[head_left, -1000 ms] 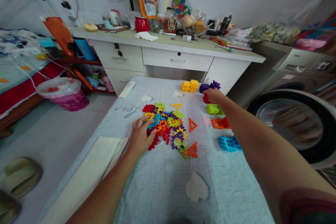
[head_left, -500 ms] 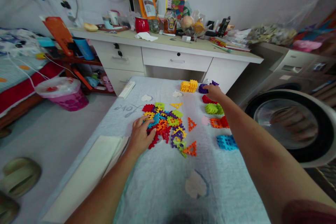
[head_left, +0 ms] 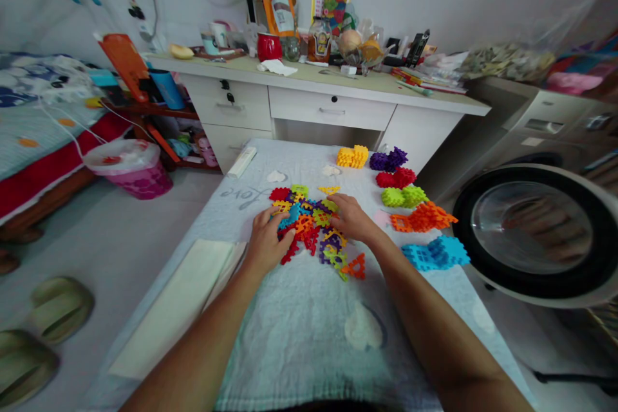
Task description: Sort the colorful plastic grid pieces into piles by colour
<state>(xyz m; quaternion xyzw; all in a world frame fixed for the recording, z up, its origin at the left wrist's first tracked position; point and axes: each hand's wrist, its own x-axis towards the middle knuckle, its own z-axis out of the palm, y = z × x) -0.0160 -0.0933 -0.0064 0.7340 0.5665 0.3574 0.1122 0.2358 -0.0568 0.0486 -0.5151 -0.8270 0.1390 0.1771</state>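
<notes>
A heap of flat, notched plastic building pieces (head_left: 305, 226) in mixed colours lies in the middle of the cloth-covered table. My left hand (head_left: 267, 241) rests at the heap's left edge, thumb and fingers apart around a blue piece (head_left: 291, 215). At the right side, my right hand (head_left: 354, 217) reaches over the heap with its fingers extended, by the green pieces (head_left: 320, 217); its fingertips are partly hidden. An orange triangle (head_left: 356, 266) sits at the heap's lower right, and a yellow triangle (head_left: 329, 190) lies above it.
Along the table's right side are sorted groups: yellow (head_left: 352, 156), purple (head_left: 389, 159), red (head_left: 396, 178), green (head_left: 403, 196), orange (head_left: 423, 217) and blue (head_left: 436, 253). A folded white cloth (head_left: 176, 302) lies left. Beyond stand a white desk (head_left: 333, 105) and a front-loading washer (head_left: 531, 232).
My right hand has come from the purple group back to the mixed heap, nearer me and leftward. My left hand stays at the heap. The view has shifted slightly.
</notes>
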